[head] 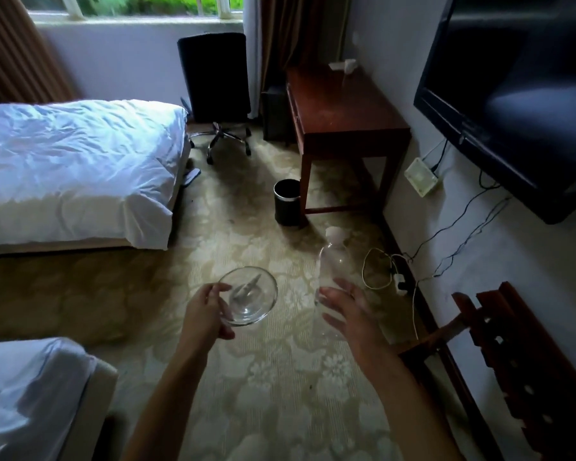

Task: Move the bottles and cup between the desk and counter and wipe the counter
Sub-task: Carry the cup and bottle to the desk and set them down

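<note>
Left hand (pixel 207 311) fingers curled round glass cup (pixel 248 301) | right hand (pixel 346 306) fingers wrapped round clear bottle (pixel 330 257)

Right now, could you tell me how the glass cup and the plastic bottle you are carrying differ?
The glass cup is wide and low, in the left hand; the plastic bottle is tall and narrow, in the right hand. The cup is open-topped, while the bottle has a white cap. Both are clear and look empty.

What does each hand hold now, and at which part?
The left hand holds a clear glass cup by its side wall, near the rim. The right hand holds a clear plastic bottle around its lower body.
</note>
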Tool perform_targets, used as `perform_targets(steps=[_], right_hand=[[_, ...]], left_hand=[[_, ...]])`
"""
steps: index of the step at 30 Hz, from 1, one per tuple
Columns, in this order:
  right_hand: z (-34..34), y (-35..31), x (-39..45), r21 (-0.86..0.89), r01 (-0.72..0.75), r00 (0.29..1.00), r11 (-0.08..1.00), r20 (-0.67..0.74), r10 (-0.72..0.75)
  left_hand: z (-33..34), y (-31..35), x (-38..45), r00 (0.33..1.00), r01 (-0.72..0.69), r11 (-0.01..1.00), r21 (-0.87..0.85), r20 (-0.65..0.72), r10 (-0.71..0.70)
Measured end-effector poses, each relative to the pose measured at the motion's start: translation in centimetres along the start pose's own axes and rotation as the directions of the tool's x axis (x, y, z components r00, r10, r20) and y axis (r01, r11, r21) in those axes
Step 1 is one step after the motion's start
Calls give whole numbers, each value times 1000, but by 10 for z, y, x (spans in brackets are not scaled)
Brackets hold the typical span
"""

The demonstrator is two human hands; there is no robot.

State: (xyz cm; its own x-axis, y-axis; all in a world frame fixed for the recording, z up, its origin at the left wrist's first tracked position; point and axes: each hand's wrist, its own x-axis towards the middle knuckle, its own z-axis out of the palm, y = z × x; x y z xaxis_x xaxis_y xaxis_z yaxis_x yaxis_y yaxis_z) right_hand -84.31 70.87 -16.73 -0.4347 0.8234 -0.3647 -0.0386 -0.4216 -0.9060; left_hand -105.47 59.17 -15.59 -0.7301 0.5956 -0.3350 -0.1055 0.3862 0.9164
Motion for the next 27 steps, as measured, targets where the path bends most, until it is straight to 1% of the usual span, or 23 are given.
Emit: perform_targets(steps=[4, 7, 9, 12, 15, 18, 22, 25, 27], right_hand=[[15, -17, 93, -2, -14, 999, 1000, -30, 14], [35, -35, 174, -41, -10, 999, 999, -53, 7], [52, -58, 231, -52, -4, 998, 999, -57, 1], [77, -104, 314, -57, 8, 995, 998, -97, -13], [94, -157, 389, 14, 62, 990, 998, -131, -60], [109, -193, 451, 44, 93, 982, 995, -168, -85], [124, -217, 544, 83, 91, 977, 992, -200, -73], [127, -228, 625, 142, 81, 977, 987, -208, -51], [127, -237, 684, 179, 80, 976, 981, -215, -40]], left_hand=[[29, 24, 98, 1000, 0, 1000, 0, 3, 0], [50, 47, 187, 999, -1, 1000, -3, 43, 1], [62, 67, 247, 999, 3, 1000, -7, 53, -3], [78, 114, 336, 996, 7, 1000, -5, 87, -7], [95, 170, 418, 991, -49, 999, 3, 127, 48], [114, 217, 489, 989, -55, 998, -18, 138, 56], [144, 261, 579, 982, -76, 997, -21, 174, 78], [175, 281, 647, 981, -57, 998, -6, 184, 57], [199, 295, 697, 975, -52, 999, 0, 215, 50]])
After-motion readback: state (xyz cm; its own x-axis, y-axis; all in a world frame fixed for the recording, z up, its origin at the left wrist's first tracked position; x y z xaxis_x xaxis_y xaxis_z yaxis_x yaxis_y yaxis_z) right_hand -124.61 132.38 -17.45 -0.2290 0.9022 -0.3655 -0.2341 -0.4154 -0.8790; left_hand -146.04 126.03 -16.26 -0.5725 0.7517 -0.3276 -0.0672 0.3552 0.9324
